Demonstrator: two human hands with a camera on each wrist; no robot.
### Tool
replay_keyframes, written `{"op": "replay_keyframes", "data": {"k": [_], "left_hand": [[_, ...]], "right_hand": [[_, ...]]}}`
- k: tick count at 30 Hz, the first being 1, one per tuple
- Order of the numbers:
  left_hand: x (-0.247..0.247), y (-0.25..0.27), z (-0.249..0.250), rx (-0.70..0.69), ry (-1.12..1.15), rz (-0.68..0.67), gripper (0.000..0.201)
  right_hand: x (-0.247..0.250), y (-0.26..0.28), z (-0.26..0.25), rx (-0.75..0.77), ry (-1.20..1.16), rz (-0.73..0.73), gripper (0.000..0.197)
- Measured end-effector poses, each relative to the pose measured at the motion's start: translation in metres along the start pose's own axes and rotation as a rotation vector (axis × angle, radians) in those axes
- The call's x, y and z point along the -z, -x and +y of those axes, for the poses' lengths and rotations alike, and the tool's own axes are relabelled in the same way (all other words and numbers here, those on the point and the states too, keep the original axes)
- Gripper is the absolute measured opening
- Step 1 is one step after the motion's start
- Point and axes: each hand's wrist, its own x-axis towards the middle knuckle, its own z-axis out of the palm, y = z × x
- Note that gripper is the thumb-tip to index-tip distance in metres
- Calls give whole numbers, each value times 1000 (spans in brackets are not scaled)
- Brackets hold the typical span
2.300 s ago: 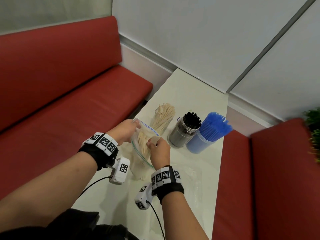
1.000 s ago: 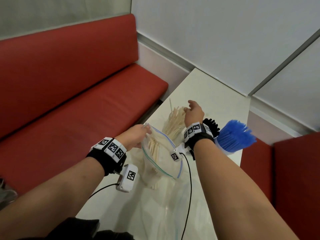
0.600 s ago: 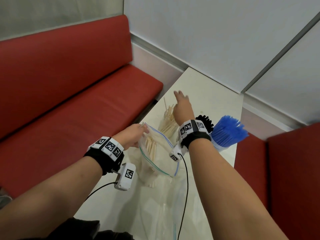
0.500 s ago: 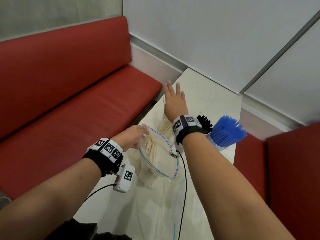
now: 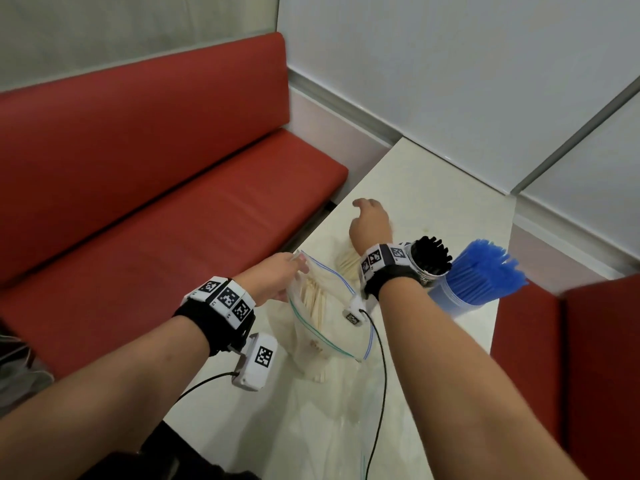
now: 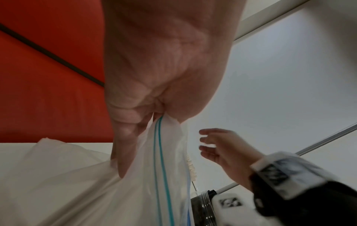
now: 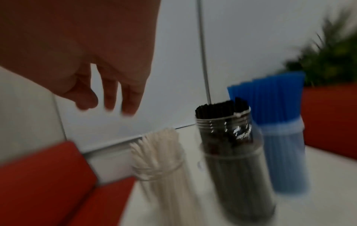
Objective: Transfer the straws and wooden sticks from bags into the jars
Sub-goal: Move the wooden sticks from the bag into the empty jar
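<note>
My left hand (image 5: 277, 277) (image 6: 135, 119) pinches the rim of a clear zip bag (image 5: 325, 320) (image 6: 115, 183) that holds wooden sticks (image 5: 313, 299) and stands upright on the table. My right hand (image 5: 369, 223) (image 7: 108, 91) hovers empty, fingers loose and spread, above the jar of wooden sticks (image 7: 164, 160) (image 5: 348, 265). To that jar's right stand a jar of black straws (image 5: 429, 259) (image 7: 230, 137) and a jar of blue straws (image 5: 481, 271) (image 7: 280, 130).
The white table (image 5: 433, 188) runs to the wall, with a red bench (image 5: 156, 209) on its left and red seating (image 5: 571, 358) on its right. An empty clear bag (image 5: 329, 427) lies flat near me. A green plant (image 7: 328, 53) shows at the right.
My right hand left the bag, carried sticks to the sticks jar, let them go and opened flat; now its fingers droop loosely over the jar. My left hand has kept hold of the bag.
</note>
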Motion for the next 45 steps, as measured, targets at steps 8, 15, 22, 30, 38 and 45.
{"op": "replay_keyframes", "data": {"k": [8,15,22,30,38,45], "left_hand": [[-15,-4,5,-6,-2,4,38],[-33,0,6,65,101,-74,34],[-30,1,15,47,159,-87,29],[-28,-2,21,36,196,-47,28],[-37,-9,22,46,198,-49,32],[-36,-16,22,73,203,-26,32]], "right_hand": [[-5,124,-5,-368,-230,-771,22],[-73,179,-3,-508,-380,-288,32],[-52,184,6,-545,-471,-121,14],[-29,174,15,-549,-539,-112,22],[-18,169,14,-373,-454,-371,5],[45,131,12,-382,-661,-328,17]]}}
